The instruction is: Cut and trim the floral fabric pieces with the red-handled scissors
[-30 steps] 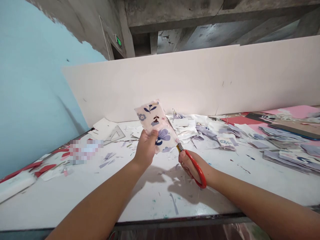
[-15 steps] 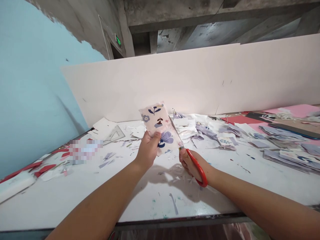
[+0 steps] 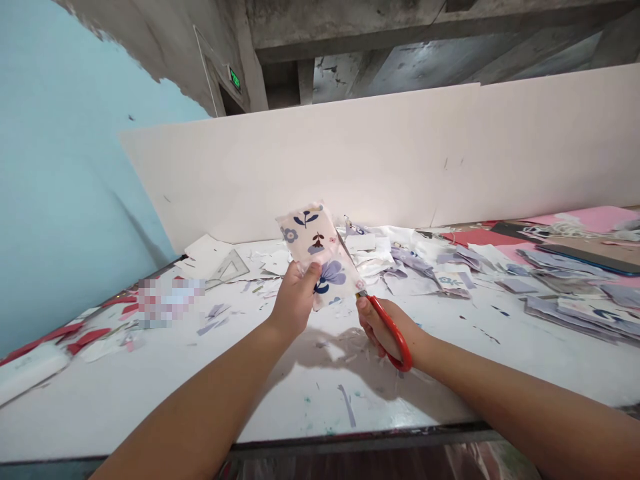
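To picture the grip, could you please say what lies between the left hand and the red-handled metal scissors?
The head view shows a pale, flower-printed fabric-like piece there, held in the left hand, the scissors at its right edge.

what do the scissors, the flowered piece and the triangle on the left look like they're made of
Scissors: handle probably plastic, smooth bright red with a slight sheen; the grey blade looks like metal.
Flowered piece: likely matte printed cloth, given its uneven edges, though paper is possible.
Triangle: probably clear plastic, since it looks see-through.
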A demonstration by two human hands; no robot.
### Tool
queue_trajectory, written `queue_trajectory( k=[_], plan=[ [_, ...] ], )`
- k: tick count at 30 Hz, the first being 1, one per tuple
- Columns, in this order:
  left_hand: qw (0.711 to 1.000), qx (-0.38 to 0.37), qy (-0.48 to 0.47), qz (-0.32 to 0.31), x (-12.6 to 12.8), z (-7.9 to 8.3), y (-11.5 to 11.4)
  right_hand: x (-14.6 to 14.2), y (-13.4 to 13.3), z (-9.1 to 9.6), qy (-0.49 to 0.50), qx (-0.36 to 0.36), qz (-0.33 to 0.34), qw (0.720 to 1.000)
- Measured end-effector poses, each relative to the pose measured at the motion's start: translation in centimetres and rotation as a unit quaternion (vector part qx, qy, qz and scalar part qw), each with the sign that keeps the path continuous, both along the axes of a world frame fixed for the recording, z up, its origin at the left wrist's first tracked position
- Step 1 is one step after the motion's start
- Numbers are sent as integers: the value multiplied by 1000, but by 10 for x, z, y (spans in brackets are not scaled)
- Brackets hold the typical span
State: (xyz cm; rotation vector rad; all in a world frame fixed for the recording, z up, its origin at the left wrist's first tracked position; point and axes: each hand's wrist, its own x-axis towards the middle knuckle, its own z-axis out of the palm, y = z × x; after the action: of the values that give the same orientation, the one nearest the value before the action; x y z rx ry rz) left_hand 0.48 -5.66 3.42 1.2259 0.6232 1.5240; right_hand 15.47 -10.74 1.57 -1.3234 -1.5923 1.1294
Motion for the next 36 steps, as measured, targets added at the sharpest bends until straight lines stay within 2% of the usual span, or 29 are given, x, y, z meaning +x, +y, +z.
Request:
queue_trajectory(
  k=[10, 16, 20, 24, 36],
  plan=[
    [1000, -4, 10, -9, -1, 2, -2, -1, 5, -8, 46, 4, -2, 999],
    [1000, 6, -1, -2, -1, 1, 0, 1, 4, -6, 18, 13, 20, 1000],
    [1000, 8, -10, -8, 0, 1, 1, 2, 7, -11, 39, 11, 18, 999],
    [1000, 5, -16, -14, 0, 1, 1, 4, 10, -17, 76, 29, 39, 996],
    [1000, -9, -20, -18, 0, 0, 2, 11, 11, -19, 76, 63, 101, 990]
  ],
)
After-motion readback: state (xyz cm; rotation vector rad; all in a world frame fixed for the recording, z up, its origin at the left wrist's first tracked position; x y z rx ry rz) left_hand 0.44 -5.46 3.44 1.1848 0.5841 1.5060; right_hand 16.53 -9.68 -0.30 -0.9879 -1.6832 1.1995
